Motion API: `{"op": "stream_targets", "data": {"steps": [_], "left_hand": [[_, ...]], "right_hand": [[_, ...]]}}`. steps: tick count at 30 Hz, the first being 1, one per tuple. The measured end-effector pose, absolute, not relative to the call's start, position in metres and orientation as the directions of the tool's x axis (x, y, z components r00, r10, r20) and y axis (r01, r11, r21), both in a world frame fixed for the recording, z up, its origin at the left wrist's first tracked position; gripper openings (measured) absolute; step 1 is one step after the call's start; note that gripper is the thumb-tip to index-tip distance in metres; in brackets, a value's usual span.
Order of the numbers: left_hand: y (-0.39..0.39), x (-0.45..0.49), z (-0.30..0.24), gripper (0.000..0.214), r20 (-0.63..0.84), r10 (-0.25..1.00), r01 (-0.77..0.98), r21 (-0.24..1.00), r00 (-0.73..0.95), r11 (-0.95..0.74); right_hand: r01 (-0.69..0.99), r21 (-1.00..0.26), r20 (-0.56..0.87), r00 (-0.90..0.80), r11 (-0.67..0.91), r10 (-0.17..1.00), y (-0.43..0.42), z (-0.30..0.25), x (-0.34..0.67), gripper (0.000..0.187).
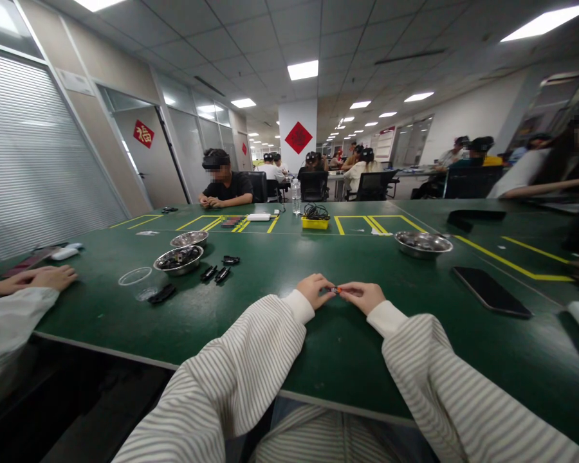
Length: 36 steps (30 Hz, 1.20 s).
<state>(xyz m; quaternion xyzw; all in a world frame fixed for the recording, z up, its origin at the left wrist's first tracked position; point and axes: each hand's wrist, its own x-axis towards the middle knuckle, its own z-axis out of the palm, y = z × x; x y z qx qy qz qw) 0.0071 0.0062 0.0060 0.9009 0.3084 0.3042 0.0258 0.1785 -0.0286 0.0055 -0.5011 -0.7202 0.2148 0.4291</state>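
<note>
My left hand (314, 289) and my right hand (363, 296) rest on the green table (270, 308), meeting fingertip to fingertip. Both pinch a small orange and dark part (336, 290) between them. Its exact shape is too small to make out. Both arms wear striped sleeves with white cuffs.
Two metal bowls (179, 258) with dark parts, loose black clips (220, 272) and a clear plastic lid (136, 277) lie to the left. A third bowl (422, 243) and a black phone (491, 291) lie to the right. Another person's hands (38, 278) rest at far left. People sit at the far side.
</note>
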Motion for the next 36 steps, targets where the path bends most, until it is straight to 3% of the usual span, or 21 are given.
{"op": "stream_targets", "data": {"steps": [15, 20, 24, 27, 31, 33, 36], "left_hand": [[-0.001, 0.010, 0.010, 0.020, 0.546, 0.570, 0.529, 0.251, 0.614, -0.811], [-0.003, 0.009, 0.008, 0.024, 0.519, 0.512, 0.487, 0.197, 0.684, -0.851], [0.008, 0.003, 0.006, 0.024, 0.481, 0.530, 0.557, 0.100, 0.699, -0.825], [0.032, -0.019, 0.008, 0.023, 0.470, 0.671, 0.730, 0.079, 0.573, -0.679], [0.074, -0.069, 0.012, 0.019, 0.426, 0.886, 0.942, 0.183, 0.181, -0.280], [0.091, -0.092, 0.013, 0.020, 0.390, 0.921, 0.966, 0.239, -0.003, -0.098], [0.108, -0.110, 0.011, 0.021, 0.353, 0.931, 0.970, 0.244, -0.091, 0.002]], "right_hand": [[0.302, -0.904, 0.293, -0.077, 0.302, 0.953, -0.028, 0.005, 0.175, 0.023], [0.393, -0.867, 0.284, -0.117, 0.307, 0.952, -0.029, 0.007, 0.176, 0.017], [0.567, -0.749, 0.289, -0.186, 0.343, 0.939, -0.028, 0.007, 0.180, 0.022], [0.680, -0.637, 0.300, -0.214, 0.362, 0.930, -0.028, 0.008, 0.182, 0.023], [0.715, -0.591, 0.288, -0.246, 0.374, 0.925, -0.031, 0.011, 0.180, 0.021], [0.733, -0.567, 0.295, -0.246, 0.377, 0.923, -0.032, 0.013, 0.179, 0.021], [0.747, -0.541, 0.301, -0.258, 0.387, 0.918, -0.032, 0.013, 0.179, 0.020]]}}
